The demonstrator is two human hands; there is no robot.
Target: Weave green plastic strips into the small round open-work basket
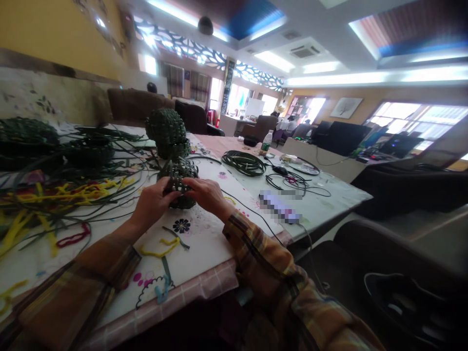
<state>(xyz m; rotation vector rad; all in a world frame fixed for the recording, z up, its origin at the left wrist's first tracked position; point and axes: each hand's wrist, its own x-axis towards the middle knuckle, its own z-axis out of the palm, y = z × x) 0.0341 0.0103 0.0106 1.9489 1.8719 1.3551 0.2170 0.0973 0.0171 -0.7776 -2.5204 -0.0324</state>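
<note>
Your left hand (155,201) and right hand (206,193) meet at the centre of the frame. Both are wrapped around the small dark green woven basket (179,181) of flat strips, which rests on the white flower-printed tablecloth (204,243) just in front of you. Your left fingers curl tightly onto its near left side. Your right hand cups the right side with the fingers bent in, though I cannot tell whether they pinch a single strip. For this weaving, I judge it best to brace the basket against the table with the left hand while the right works one strip at a time, pulling each snug so the open gaps come out even. Mind what could snag: the tangle of yellow and green loose strips (66,192) lies near, on the left of the frame, and a thin black cord (252,212) runs just beside your right wrist. The taller dark green woven dome (167,130) stands just behind the basket.
</note>
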